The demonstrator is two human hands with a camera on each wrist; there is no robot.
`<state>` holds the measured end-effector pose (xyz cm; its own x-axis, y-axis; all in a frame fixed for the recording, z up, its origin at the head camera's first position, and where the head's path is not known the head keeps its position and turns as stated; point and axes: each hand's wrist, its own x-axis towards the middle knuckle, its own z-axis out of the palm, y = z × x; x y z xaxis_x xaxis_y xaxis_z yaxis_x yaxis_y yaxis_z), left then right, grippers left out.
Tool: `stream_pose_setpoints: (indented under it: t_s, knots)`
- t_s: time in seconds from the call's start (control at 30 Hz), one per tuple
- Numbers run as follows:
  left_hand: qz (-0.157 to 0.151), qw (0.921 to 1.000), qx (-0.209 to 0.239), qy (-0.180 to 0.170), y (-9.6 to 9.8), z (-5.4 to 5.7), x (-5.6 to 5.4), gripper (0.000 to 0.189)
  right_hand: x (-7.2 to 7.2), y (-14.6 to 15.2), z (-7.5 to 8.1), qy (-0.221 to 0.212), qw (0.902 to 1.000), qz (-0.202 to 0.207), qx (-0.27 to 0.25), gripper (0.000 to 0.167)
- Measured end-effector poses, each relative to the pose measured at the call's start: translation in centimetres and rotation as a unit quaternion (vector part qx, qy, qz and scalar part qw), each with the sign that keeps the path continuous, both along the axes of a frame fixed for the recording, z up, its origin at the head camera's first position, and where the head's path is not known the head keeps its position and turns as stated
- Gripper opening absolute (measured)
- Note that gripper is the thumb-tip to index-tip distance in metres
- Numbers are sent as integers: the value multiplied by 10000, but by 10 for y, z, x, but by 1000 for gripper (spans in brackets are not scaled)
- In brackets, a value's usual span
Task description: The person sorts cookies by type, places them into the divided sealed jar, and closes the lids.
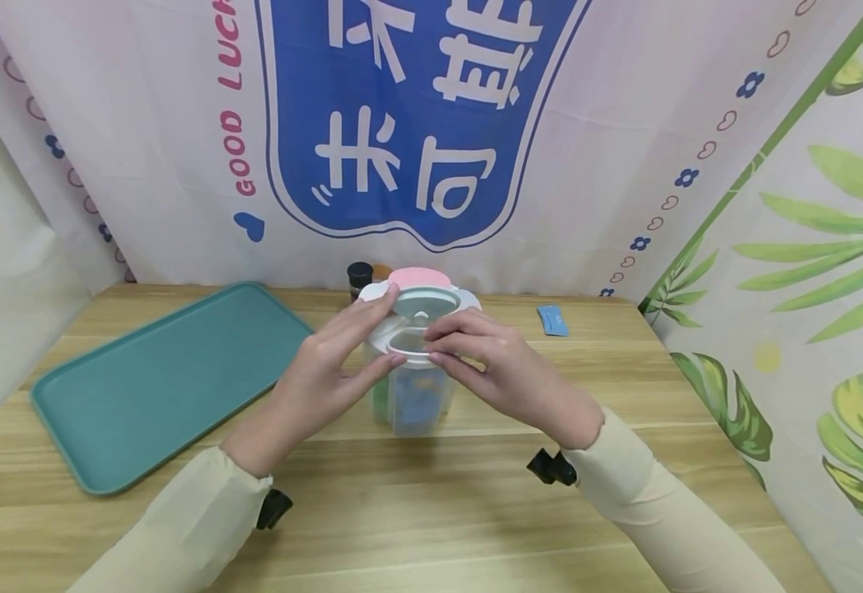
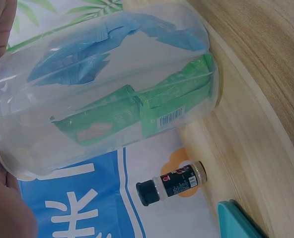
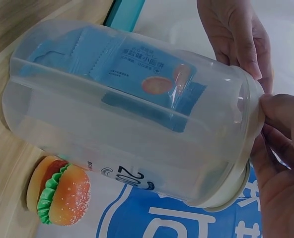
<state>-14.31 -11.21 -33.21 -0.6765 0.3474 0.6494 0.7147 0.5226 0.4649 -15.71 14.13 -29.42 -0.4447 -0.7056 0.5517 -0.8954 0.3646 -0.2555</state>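
Note:
A clear plastic storage container (image 1: 417,403) stands upright on the table, with a white lid. One of the lid's flaps, a grey-green one (image 1: 426,303), is raised over an opening; a pink flap (image 1: 420,277) lies behind it. Through the wall show blue snack packets (image 3: 142,74) and green packets (image 2: 112,116). My left hand (image 1: 328,362) holds the lid's left side, its thumb at the front rim and a finger beside the raised flap. On the opposite side my right hand (image 1: 487,350) grips the opening's rim, thumb below and fingers bent over it.
A teal tray (image 1: 172,383) lies at the left. Behind the container stand a black-capped seasoning bottle (image 2: 174,182) and a toy hamburger (image 3: 60,191). A small blue packet (image 1: 553,320) lies at the back right. A printed curtain (image 1: 179,165) hangs along the table's back edge.

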Motion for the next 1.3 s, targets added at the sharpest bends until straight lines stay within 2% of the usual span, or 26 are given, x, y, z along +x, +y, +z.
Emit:
stream_pose_setpoints:
  t_s: [0.3,0.4,0.5,0.63,0.73,0.83,0.97,1.03,1.17,1.3]
  knots:
    - [-40,10000,-28,-17,-1,0,0,78,0,1,-2,-117,9997,99,-192,19]
    - [-51,10000,-23,-26,0,1,0,78,-2,4,-4,-162,9970,278,-705,19]
    - [-52,10000,-1,-33,0,1,0,79,-9,9,-7,-32,9878,362,-1516,12]
    - [-43,10000,35,-7,1,1,0,80,-24,24,-14,80,9710,24,-2390,15]
    - [-33,10000,29,21,1,1,0,80,-38,38,-22,-165,9650,-540,-2563,14]
    - [-46,10000,28,3,0,2,0,79,-51,54,-34,-578,9624,-1230,-2352,14]
    - [-44,10000,70,-16,-1,1,0,78,-72,78,-52,-1167,9576,-2128,-1554,18]
    - [-34,10000,87,1,-2,1,0,78,-82,91,-62,-1555,9491,-2507,-1101,23]
    - [-39,10000,79,32,-2,1,1,78,-99,119,-81,-2328,9242,-3000,-404,33]
    - [-89,9999,61,41,-1,2,1,79,-107,141,-93,-2758,9020,-3312,255,43]
